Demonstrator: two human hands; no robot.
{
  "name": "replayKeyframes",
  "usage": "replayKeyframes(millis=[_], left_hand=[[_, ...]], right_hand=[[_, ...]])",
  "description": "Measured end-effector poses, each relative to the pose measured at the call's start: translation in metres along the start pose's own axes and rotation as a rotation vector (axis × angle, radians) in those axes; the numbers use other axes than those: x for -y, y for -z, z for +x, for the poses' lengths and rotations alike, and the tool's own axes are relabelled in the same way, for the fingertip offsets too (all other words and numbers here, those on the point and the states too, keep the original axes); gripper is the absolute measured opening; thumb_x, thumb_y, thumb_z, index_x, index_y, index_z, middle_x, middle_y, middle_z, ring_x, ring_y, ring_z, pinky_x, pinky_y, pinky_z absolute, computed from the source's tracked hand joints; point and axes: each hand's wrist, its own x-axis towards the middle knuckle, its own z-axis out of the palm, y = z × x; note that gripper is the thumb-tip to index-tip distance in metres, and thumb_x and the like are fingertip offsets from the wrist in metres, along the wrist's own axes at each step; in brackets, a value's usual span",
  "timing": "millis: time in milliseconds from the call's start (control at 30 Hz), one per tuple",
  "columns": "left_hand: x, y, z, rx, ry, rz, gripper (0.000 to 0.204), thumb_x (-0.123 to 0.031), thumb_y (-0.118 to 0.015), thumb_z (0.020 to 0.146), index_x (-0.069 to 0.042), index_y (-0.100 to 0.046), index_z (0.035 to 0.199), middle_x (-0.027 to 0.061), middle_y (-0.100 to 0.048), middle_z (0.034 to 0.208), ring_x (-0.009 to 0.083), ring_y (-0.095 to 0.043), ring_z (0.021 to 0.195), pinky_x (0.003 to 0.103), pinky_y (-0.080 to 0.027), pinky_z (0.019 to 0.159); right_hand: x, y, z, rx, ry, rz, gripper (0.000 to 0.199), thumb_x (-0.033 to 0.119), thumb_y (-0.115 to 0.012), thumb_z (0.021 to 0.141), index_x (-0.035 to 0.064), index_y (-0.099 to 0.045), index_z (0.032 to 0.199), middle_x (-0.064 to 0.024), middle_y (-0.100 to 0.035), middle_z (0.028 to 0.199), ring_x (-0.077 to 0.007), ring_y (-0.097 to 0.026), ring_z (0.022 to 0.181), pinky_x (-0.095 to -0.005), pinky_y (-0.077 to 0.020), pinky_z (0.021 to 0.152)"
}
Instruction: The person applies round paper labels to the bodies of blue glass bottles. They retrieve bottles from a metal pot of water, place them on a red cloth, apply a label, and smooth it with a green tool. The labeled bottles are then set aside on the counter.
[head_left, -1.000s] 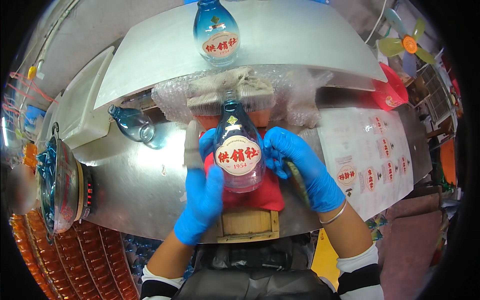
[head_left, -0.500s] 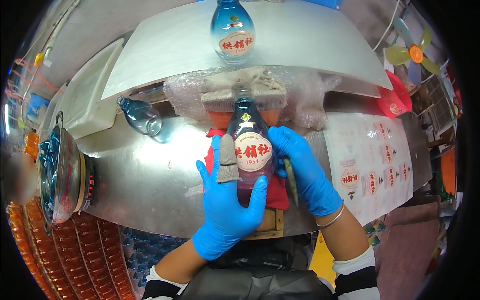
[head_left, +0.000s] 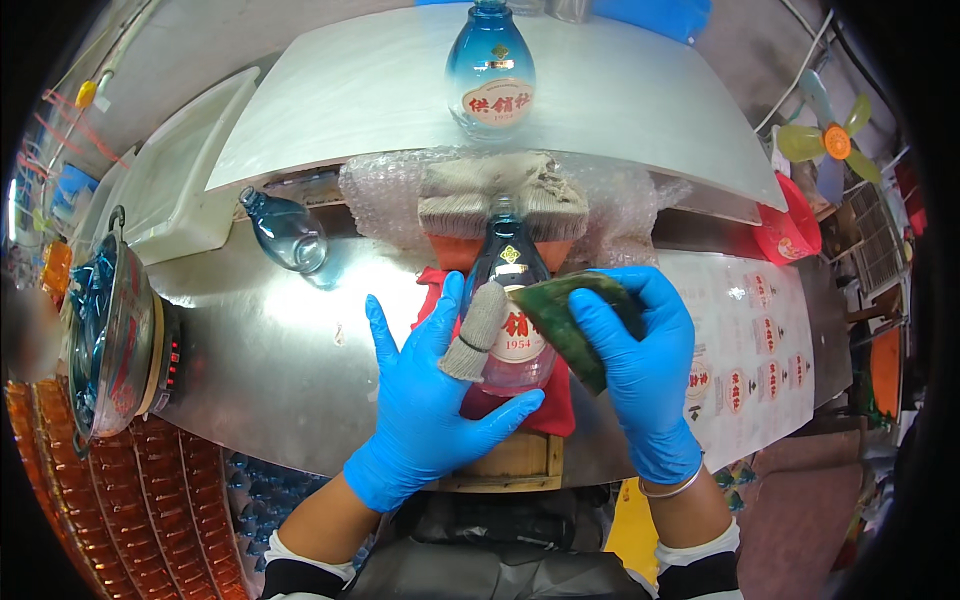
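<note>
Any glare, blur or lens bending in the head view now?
Head view throughout: glare whitens the metal tabletop left of the left hand; fisheye bows the front edge of the white board; the right hand and green pad look fairly sharp.

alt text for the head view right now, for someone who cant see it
A blue-gloved right hand holds a flat green piece over a labelled glass bottle, with the gloved left hand, one finger in a knitted cover, at its lower left. The bottle rests on red cloth; another labelled bottle stands on the white table beyond.
</note>
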Motion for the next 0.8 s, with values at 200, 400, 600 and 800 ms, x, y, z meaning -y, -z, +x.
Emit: replayKeyframes(millis=[200,400,600,800], left_hand=[[0.005,0.002,0.006,0.008,-0.037,-0.004,0.09,-0.052,-0.071,0.065,-0.006,-0.037,0.135,0.023,-0.044,0.131,0.0322,-0.049,0.117,0.064,0.009,0.101],[0.006,0.003,0.007,0.032,-0.007,-0.055,0.092,-0.053,-0.071,0.065,-0.005,-0.036,0.136,0.0235,-0.043,0.131,0.0325,-0.048,0.118,0.064,0.012,0.1],[0.007,0.002,0.006,0.066,-0.019,0.047,0.097,-0.055,-0.07,0.065,-0.005,-0.032,0.138,0.0223,-0.043,0.131,0.0321,-0.046,0.12,0.063,0.014,0.1],[0.013,-0.001,0.006,0.046,-0.021,-0.056,0.104,-0.058,-0.07,0.063,-0.003,-0.026,0.14,0.0197,-0.042,0.133,0.0315,-0.045,0.12,0.063,0.015,0.099]], right_hand=[[-0.016,0.005,0.007,-0.075,0.004,-0.184,0.02,0.014,-0.071,0.078,0.0033,-0.055,0.083,-0.0014,-0.059,0.075,-0.0055,-0.053,0.066,-0.0216,-0.0443,0.058],[-0.021,0.006,0.008,-0.205,-0.058,-0.105,0.022,0.013,-0.071,0.078,0.0039,-0.052,0.079,-0.0002,-0.056,0.071,-0.0035,-0.048,0.063,-0.0199,-0.0409,0.055],[-0.009,0.001,-0.004,-0.163,-0.026,-0.111,0.022,0.012,-0.071,0.078,0.0038,-0.051,0.079,-0.0006,-0.055,0.073,-0.004,-0.047,0.064,-0.0204,-0.0405,0.056],[-0.024,0.004,-0.001,-0.188,-0.119,-0.099,0.019,0.013,-0.069,0.08,0.0024,-0.054,0.085,-0.0021,-0.057,0.08,-0.0063,-0.05,0.07,-0.021,-0.0428,0.061]])
